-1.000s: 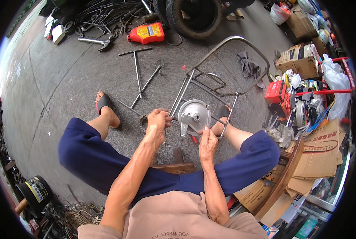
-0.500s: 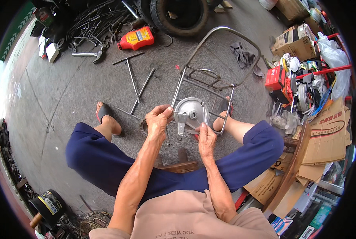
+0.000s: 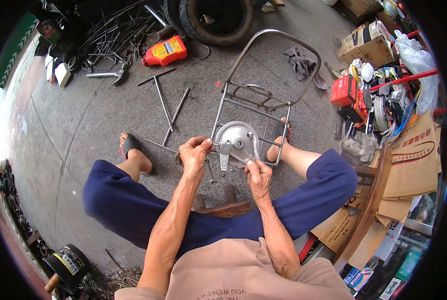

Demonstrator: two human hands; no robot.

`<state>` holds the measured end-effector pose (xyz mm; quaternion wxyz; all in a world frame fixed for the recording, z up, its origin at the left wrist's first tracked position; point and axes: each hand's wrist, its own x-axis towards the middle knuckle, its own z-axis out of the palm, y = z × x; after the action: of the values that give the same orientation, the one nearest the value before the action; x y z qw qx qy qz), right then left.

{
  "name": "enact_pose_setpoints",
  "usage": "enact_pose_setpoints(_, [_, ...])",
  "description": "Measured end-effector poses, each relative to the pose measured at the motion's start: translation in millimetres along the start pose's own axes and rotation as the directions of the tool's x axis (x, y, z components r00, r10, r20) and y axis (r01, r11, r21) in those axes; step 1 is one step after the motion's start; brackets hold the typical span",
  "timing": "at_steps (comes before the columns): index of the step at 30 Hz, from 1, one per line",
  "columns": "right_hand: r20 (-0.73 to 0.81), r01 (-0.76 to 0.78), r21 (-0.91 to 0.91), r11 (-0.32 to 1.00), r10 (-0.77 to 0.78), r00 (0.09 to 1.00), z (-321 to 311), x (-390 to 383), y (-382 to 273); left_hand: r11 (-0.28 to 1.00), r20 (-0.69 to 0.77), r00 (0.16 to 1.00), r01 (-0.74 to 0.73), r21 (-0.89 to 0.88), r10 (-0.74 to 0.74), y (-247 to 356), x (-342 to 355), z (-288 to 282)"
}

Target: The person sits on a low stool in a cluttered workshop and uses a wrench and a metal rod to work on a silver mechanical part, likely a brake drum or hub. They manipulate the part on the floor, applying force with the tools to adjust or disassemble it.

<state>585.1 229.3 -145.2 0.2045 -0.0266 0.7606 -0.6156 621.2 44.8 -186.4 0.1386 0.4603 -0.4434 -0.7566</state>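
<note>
A round silver drum brake plate (image 3: 248, 137) with a hub hole and a lever arm (image 3: 224, 156) is held up between my two hands. My left hand (image 3: 193, 156) pinches its left edge, close to a side tube of the metal rack; whether the fingers also touch the tube I cannot tell. Thumb and fingers of my right hand (image 3: 259, 179) close on the lower right rim. Behind the plate, the bent-tube metal rack (image 3: 256, 107) stands on the floor between my feet, partly hidden by the plate.
Two T-handle wrenches (image 3: 163, 102) lie left of the rack. Farther off are a hammer (image 3: 114, 75), a red bottle (image 3: 166, 51) and black tyres (image 3: 218, 22). A grey rag (image 3: 301, 62) lies beyond the rack. Boxes (image 3: 368, 42) and a red battery (image 3: 344, 91) crowd the right.
The plate and both hands have shifted only slightly, and the right fingers have curled further round the rim. The whole view has moved a little.
</note>
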Motion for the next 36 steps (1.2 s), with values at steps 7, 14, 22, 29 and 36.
enact_pose_setpoints(7, [0.461, 0.075, -0.183, 0.98, 0.018, 0.887, -4, -9, -18, 1.0, 0.027, 0.999, 0.021, -0.003, -0.021, -2, 2, 4])
enact_pose_setpoints(14, [0.599, 0.272, -0.732, 0.625, 0.399, 0.695, -1, -15, -5, 0.999, 0.078, 0.996, 0.031, 0.035, -0.034, 9, -8, 3])
enact_pose_setpoints(22, [0.398, 0.239, -0.905, 0.352, 0.5, 0.769, 25, 6, 85, 0.963, 0.111, 0.99, -0.116, 0.244, 0.091, 12, -1, 4])
enact_pose_setpoints(29, [0.427, 0.211, -0.89, 0.404, 0.576, 0.697, 42, 2, 142, 0.969, 0.118, 0.985, 0.099, 0.225, -0.128, 24, -9, 4])
enact_pose_setpoints(36, [0.316, 0.062, -0.886, 0.46, 0.498, 0.808, 40, 9, 166, 0.959, 0.267, 0.954, 0.058, 0.276, -0.134, 28, -7, -1])
